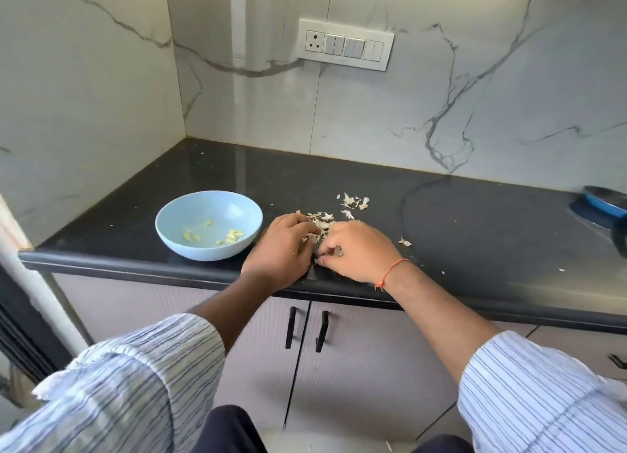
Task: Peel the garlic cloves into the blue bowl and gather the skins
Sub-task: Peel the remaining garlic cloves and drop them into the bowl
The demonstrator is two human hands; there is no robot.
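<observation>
Here, from the head camera, I look down on a black countertop point(475, 222) set against marble-patterned walls. The blue bowl point(208, 224) sits on the counter left of both hands, near the front edge, and I count a few peeled garlic cloves point(230, 237) lying on its floor, some at the right side and some nearer the middle.

My left hand point(281, 249) rests palm down just right of the bowl, its fingers curled over the near edge of the heap of garlic skins point(322, 223); I cannot tell whether it actually grips any of them. My right hand point(356, 252) lies just beside it, knuckles up, with its fingertips bent inward toward the left hand and pinching at a small scrap near the counter surface. What that scrap is stays too small to tell. An orange thread point(393, 271) circles the right wrist.

Beyond the heap, a second smaller cluster of skins point(354, 202) lies apart toward the wall, and 1 loose piece point(404, 241) sits right of the right hand. A blue and black object point(604, 205) shows at the far right edge. On the wall hangs a switch panel point(346, 44). Below the counter I see 2 cabinet doors with black handles point(290, 327).
</observation>
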